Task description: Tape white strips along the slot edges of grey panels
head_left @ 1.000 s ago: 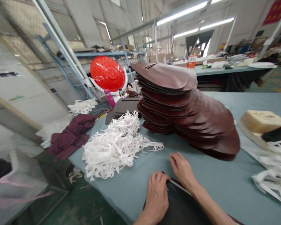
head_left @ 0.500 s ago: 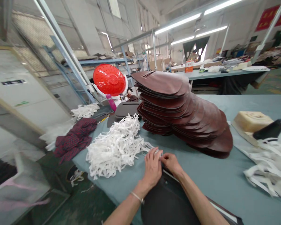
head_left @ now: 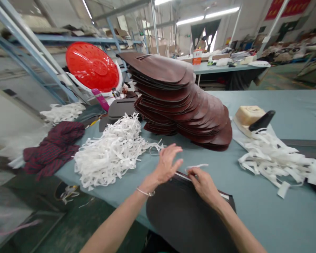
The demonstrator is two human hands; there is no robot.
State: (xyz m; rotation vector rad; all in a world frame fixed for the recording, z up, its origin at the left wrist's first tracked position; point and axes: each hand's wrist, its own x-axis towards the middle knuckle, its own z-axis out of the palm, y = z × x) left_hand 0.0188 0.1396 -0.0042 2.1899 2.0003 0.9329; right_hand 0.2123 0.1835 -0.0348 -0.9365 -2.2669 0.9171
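The right hand [head_left: 204, 184] pinched its grip on a thin white strip [head_left: 201, 165] above a flat, rounded black panel [head_left: 183, 211] at six o'clock on the blue-green bench [head_left: 263, 225], the left hand [head_left: 166, 163], fingers apart, seemingly giving it room.

dark rounded panel [head_left: 184, 214], white strip [head_left: 200, 165] near far edge
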